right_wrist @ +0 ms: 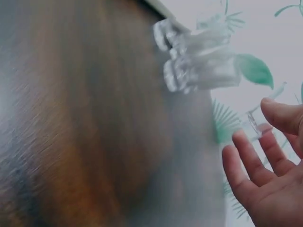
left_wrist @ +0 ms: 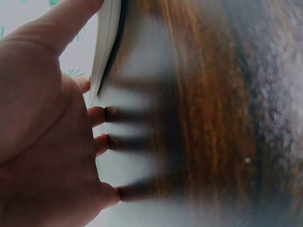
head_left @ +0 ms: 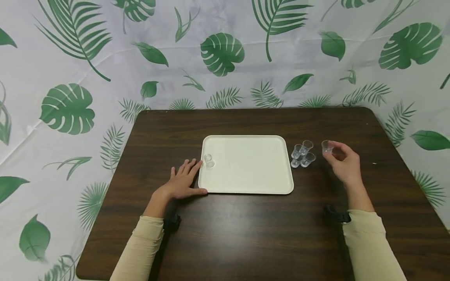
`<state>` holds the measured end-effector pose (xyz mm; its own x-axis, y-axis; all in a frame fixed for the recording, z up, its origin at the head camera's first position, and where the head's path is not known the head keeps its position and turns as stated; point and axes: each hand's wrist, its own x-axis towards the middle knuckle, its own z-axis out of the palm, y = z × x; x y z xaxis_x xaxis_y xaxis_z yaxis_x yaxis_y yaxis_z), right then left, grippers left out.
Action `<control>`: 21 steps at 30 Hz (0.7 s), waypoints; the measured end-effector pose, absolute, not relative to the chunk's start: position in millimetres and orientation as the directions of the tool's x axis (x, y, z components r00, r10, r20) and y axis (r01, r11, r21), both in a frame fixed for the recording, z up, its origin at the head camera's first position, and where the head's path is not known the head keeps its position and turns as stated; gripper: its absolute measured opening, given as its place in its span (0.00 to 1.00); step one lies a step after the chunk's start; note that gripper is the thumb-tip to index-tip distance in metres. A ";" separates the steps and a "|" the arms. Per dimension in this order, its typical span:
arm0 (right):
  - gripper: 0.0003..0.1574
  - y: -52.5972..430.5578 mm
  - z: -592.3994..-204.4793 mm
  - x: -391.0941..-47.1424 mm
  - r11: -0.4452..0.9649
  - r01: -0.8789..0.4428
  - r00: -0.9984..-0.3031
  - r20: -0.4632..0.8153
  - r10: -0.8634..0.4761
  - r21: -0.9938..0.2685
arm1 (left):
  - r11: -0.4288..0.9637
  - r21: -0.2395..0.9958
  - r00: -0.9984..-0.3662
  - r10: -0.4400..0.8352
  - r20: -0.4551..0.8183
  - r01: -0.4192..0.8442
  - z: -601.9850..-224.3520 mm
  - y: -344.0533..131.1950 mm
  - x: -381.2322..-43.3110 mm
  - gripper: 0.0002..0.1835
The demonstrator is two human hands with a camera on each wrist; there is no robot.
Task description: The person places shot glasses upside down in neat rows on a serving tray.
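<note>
My right hand (head_left: 346, 164) pinches a small clear plastic cup (head_left: 327, 146) between thumb and fingers, right of a cluster of several similar clear cups (head_left: 308, 157). In the right wrist view the pinched cup (right_wrist: 258, 120) shows past the thumb, with the clustered cups (right_wrist: 203, 71) farther up. My left hand (head_left: 183, 183) lies spread at the left edge of a cream tray (head_left: 251, 166), thumb and index fingertip at its rim. One clear cup (head_left: 209, 160) stands on the tray near that edge. The left wrist view shows the left fingertips (left_wrist: 111, 195) down on the table.
A dark wood-grain table (head_left: 246, 234) carries everything. Behind it hangs a white cloth (head_left: 190, 31) printed with green leaves. The cup cluster stands just beyond the tray's right edge. Dark bands (head_left: 172, 223) sit at both wrists.
</note>
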<state>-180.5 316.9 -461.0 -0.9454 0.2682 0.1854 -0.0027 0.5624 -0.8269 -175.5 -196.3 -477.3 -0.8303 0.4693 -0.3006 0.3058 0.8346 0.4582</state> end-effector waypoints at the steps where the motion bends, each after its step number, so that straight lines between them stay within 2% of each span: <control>1: 0.24 315.0 -459.0 -182.1 0.574 -0.019 -0.942 0.207 0.264 -0.819 | 0.837 0.454 -0.830 0.469 -0.304 0.306 -476.9 -196.5 -175.0 0.58; 10: 0.23 287.5 -430.5 -202.9 0.650 -0.181 -0.922 0.358 0.150 -0.738 | 0.839 0.448 -0.832 0.467 -0.299 0.309 -475.2 -196.0 -174.9 0.58; 21: 0.22 226.8 -424.1 -222.8 0.664 -0.260 -0.957 0.276 -0.083 -0.701 | 0.837 0.441 -0.829 0.475 -0.294 0.324 -476.4 -196.5 -174.4 0.58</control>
<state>-222.8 226.8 -424.1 -0.9574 -0.0834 0.2765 -0.2602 0.6641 -0.7009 -174.4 -196.5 -476.4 -0.8293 0.4753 -0.2938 0.3237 0.8373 0.4407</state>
